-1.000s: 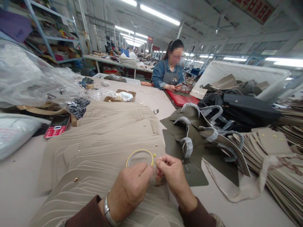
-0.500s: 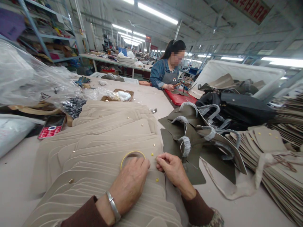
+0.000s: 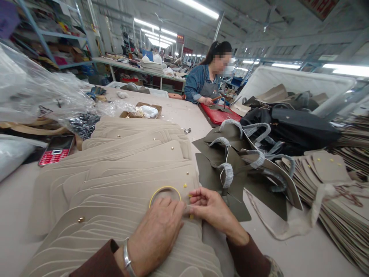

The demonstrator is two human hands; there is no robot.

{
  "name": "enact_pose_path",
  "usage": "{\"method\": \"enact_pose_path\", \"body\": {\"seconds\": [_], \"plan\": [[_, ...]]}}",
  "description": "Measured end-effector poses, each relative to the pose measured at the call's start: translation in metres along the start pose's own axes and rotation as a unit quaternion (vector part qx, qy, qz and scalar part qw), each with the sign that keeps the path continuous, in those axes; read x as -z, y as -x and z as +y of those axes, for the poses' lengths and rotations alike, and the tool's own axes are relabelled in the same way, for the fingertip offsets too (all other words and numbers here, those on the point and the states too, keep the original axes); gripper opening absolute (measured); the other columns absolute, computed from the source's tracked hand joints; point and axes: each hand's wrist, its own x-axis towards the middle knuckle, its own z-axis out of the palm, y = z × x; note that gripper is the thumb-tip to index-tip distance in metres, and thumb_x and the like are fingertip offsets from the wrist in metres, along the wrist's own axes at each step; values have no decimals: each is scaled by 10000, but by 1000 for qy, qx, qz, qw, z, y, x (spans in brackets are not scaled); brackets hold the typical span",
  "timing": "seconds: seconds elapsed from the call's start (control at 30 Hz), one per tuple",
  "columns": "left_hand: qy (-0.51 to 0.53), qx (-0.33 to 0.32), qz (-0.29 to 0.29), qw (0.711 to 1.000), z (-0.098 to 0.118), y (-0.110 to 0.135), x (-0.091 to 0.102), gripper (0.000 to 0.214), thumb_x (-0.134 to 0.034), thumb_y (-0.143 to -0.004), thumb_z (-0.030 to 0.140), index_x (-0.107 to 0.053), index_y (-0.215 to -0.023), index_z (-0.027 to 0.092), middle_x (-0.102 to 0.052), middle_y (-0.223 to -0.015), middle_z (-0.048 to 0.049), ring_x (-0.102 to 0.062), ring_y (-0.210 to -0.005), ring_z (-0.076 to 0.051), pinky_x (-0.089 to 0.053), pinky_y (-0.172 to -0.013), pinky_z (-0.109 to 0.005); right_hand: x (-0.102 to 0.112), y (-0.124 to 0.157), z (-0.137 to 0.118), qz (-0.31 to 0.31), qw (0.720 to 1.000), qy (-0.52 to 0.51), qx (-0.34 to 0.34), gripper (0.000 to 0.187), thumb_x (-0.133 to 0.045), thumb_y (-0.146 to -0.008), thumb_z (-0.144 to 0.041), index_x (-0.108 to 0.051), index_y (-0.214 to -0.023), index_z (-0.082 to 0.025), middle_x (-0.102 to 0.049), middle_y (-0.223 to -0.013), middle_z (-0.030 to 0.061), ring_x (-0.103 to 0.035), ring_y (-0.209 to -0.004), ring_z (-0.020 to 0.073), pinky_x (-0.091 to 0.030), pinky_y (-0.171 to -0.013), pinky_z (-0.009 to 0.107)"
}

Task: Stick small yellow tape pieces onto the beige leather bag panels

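My left hand (image 3: 160,227) is closed round the near part of a roll of yellow-edged tape (image 3: 165,188), resting on fanned-out beige panels (image 3: 115,196). My right hand (image 3: 215,211) is by the panels' right edge. Its thumb reaches to my left fingertips, and the curled fingers stand a little apart from the thumb. Small yellow tape bits (image 3: 185,185) lie on the panels near the right fingers; one is partly covered by the right thumb. Gold studs (image 3: 81,219) show on several panels. Whether a strip of tape runs between my hands is hidden.
Olive bag pieces (image 3: 215,169) with wrapped handles lie to the right, before a black bag (image 3: 300,127). Stacked beige panels (image 3: 331,173) stand far right. A phone (image 3: 56,150) and clear plastic (image 3: 43,84) are left. A co-worker (image 3: 206,80) is at a red pad (image 3: 220,114).
My right thumb has moved away from its fingers and down to my left fingertips. A yellow bit now shows by the right fingertips. The view has shifted slightly.
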Motion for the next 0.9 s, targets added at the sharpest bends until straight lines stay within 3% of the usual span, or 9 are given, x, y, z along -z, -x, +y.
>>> {"method": "enact_pose_path", "body": {"seconds": [0.2, 0.37, 0.5, 0.63, 0.8, 0.9], "plan": [[123, -10, 20, 992, -10, 2, -3, 174, -413, -929, 139, -493, -1076, 187, -568, -999, -67, -532, -932, -237, -468, -828, -418, 1, 9, -2, -7, 997, 70, 45, 376, -714, -611, -66, -647, -970, -159, -654, -870, 9, -604, -786, 131, -499, -732, 242], [95, -2, 55, 994, -13, 3, -4, 229, -343, -925, 76, -485, -1070, 181, -562, -999, -79, -521, -947, -242, -465, -829, -406, 3, 18, -9, -55, 998, -15, -20, 337, -768, -583, -134, -622, -887, -149, -636, -810, -7, -559, -634, 79, -443, -584, 178], [46, 13, 22, 999, -10, 3, -1, 233, -345, -900, 61, -520, -989, 188, -570, -910, -69, -519, -856, -248, -459, -748, -394, 9, 23, -6, -43, 997, -49, -39, 371, -810, -571, -182, -618, -887, -152, -653, -824, 10, -565, -621, 79, -440, -574, 177], [28, -56, 11, 998, -8, 8, 1, 261, -372, -872, 56, -529, -1000, 220, -598, -888, -36, -528, -819, -238, -422, -833, -446, 15, 24, -2, 7, 1000, -7, -13, 290, -734, -724, -329, -629, -919, -142, -663, -750, 18, -597, -627, 111, -467, -622, 223], [31, -63, -54, 996, -6, 9, 4, 297, -361, -873, 56, -524, -1056, 223, -623, -865, -37, -566, -779, -220, -445, -724, -344, 14, 29, -1, 8, 996, 83, -4, 256, -642, -804, -375, -666, -775, -123, -632, -655, 10, -554, -581, 112, -435, -578, 217], [30, -54, -66, 996, -5, 6, 7, 282, -379, -852, 36, -541, -1007, 207, -628, -879, -41, -584, -795, -192, -453, -774, -310, 10, 31, -2, -12, 995, 100, -28, 272, -603, -834, -376, -674, -758, -124, -629, -609, 4, -521, -545, 107, -399, -531, 201]]}}
